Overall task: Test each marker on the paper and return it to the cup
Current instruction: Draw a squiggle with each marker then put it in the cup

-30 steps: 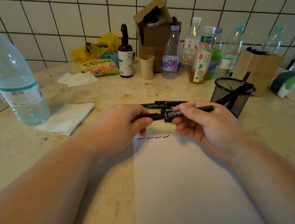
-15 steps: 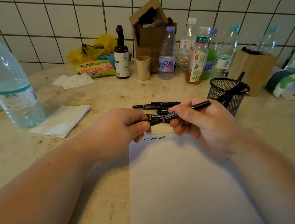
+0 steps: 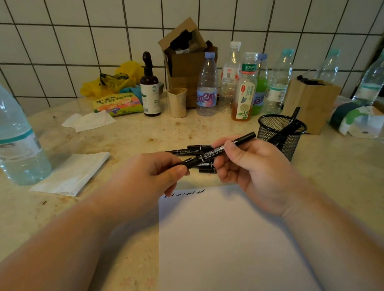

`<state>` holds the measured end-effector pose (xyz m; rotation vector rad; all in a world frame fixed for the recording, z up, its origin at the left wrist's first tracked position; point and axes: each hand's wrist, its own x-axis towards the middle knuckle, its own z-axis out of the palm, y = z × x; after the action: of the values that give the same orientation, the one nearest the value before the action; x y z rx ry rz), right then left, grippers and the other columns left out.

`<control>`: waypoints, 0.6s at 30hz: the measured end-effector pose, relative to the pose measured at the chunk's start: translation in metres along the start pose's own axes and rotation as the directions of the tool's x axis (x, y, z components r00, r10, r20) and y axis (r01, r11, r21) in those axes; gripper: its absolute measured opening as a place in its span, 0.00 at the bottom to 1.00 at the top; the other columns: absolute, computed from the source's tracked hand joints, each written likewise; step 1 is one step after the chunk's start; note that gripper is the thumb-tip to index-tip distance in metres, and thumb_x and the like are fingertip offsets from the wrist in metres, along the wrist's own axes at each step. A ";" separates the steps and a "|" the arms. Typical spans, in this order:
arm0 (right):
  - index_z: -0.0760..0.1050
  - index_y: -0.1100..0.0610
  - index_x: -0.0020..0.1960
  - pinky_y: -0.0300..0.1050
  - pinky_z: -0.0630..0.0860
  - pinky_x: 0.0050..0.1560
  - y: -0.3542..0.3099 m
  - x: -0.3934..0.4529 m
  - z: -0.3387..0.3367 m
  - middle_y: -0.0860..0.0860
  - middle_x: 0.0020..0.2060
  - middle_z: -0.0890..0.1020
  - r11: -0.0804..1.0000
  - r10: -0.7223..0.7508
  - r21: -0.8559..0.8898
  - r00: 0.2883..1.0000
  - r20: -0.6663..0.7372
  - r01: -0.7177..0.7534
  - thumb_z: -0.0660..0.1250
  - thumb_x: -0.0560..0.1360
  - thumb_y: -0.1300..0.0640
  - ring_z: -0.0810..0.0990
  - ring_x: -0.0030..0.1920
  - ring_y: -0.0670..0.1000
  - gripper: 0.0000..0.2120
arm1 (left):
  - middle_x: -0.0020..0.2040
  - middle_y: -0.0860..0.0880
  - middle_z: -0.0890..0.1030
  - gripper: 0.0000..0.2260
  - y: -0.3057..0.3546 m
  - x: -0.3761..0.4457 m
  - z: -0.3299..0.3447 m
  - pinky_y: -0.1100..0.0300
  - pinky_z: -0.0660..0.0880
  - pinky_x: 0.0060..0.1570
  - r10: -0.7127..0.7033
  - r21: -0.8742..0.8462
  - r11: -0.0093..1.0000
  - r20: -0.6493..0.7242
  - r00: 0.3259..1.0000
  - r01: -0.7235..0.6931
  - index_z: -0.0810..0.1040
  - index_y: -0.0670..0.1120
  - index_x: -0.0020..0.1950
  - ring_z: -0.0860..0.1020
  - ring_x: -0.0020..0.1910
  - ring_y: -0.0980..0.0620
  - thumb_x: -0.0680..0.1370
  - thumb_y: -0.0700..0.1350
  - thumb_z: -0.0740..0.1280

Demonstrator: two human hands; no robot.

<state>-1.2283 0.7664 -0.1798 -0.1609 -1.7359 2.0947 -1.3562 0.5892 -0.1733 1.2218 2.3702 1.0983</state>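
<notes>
Head view: both hands grip one black marker above the paper.
Pull the cap straight off (left hand pinching it), right hand steadying the barrel.

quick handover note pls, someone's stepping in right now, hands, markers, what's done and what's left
Left hand grips one end of a black marker; right hand holds its barrel.
Mesh cup at right already holds markers.
Loose markers lie beyond the hands.
Paper shows squiggles along its top edge.
Left: test the held marker, cup it, then the pile.
</notes>
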 end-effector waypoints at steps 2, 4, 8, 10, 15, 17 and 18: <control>0.81 0.60 0.51 0.43 0.77 0.37 0.001 0.001 0.000 0.55 0.34 0.82 1.000 -0.005 0.006 0.999 -0.036 0.006 0.67 0.72 0.55 0.79 0.34 0.51 0.12 | 0.34 0.55 0.82 0.09 0.000 0.000 -0.001 0.60 0.71 0.36 0.002 0.015 1.000 0.000 1.000 -0.002 0.80 0.57 0.46 0.72 0.28 0.61 0.80 0.56 0.62; 0.82 0.61 0.51 0.43 0.77 0.37 0.002 0.001 0.000 0.55 0.34 0.82 1.000 -0.006 0.002 0.998 -0.062 0.006 0.68 0.72 0.54 0.79 0.33 0.51 0.13 | 0.36 0.55 0.83 0.10 0.002 0.000 -0.001 0.60 0.72 0.36 -0.005 0.054 0.999 0.010 1.000 0.005 0.80 0.57 0.45 0.72 0.28 0.61 0.80 0.57 0.62; 0.82 0.61 0.50 0.42 0.77 0.36 -0.001 0.001 -0.001 0.54 0.33 0.82 0.999 -0.030 -0.017 0.988 -0.149 0.028 0.68 0.75 0.55 0.78 0.33 0.50 0.10 | 0.36 0.56 0.84 0.07 0.002 0.001 0.000 0.61 0.73 0.36 -0.015 0.063 0.998 0.019 1.000 0.014 0.78 0.60 0.49 0.74 0.28 0.61 0.79 0.59 0.62; 0.82 0.59 0.51 0.42 0.77 0.35 -0.005 0.002 -0.005 0.53 0.33 0.81 0.996 -0.089 -0.032 0.960 -0.265 0.083 0.66 0.79 0.57 0.78 0.33 0.50 0.08 | 0.36 0.57 0.83 0.08 0.000 0.000 -0.001 0.61 0.75 0.37 -0.011 0.091 0.996 0.017 1.000 0.009 0.77 0.62 0.52 0.77 0.30 0.60 0.78 0.61 0.61; 0.81 0.46 0.52 0.39 0.77 0.36 -0.015 0.002 -0.020 0.46 0.34 0.79 0.865 -0.470 -0.423 0.730 -0.496 0.269 0.65 0.82 0.54 0.78 0.35 0.48 0.06 | 0.34 0.60 0.82 0.09 -0.004 0.000 0.000 0.65 0.72 0.35 -0.004 0.219 0.976 -0.006 1.000 0.005 0.75 0.64 0.54 0.78 0.33 0.63 0.78 0.63 0.59; 0.79 0.42 0.53 0.42 0.77 0.37 -0.017 0.002 -0.025 0.45 0.35 0.80 0.807 -0.558 -0.525 0.639 -0.529 0.270 0.64 0.82 0.52 0.79 0.35 0.46 0.07 | 0.33 0.60 0.82 0.08 -0.004 0.000 0.001 0.65 0.71 0.34 -0.007 0.241 0.970 -0.011 1.000 0.010 0.75 0.64 0.52 0.78 0.33 0.62 0.78 0.63 0.59; 0.79 0.41 0.54 0.44 0.78 0.37 -0.017 0.003 -0.029 0.45 0.35 0.80 0.790 -0.581 -0.558 0.602 -0.548 0.254 0.64 0.82 0.50 0.79 0.34 0.46 0.06 | 0.32 0.60 0.81 0.08 -0.003 0.000 0.001 0.66 0.70 0.34 -0.009 0.251 0.968 -0.014 1.000 0.012 0.75 0.64 0.52 0.78 0.33 0.62 0.78 0.62 0.60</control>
<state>-1.2169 0.7960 -0.1693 -0.5322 -1.4967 1.0422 -1.3572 0.5885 -0.1767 1.2821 2.5835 0.8223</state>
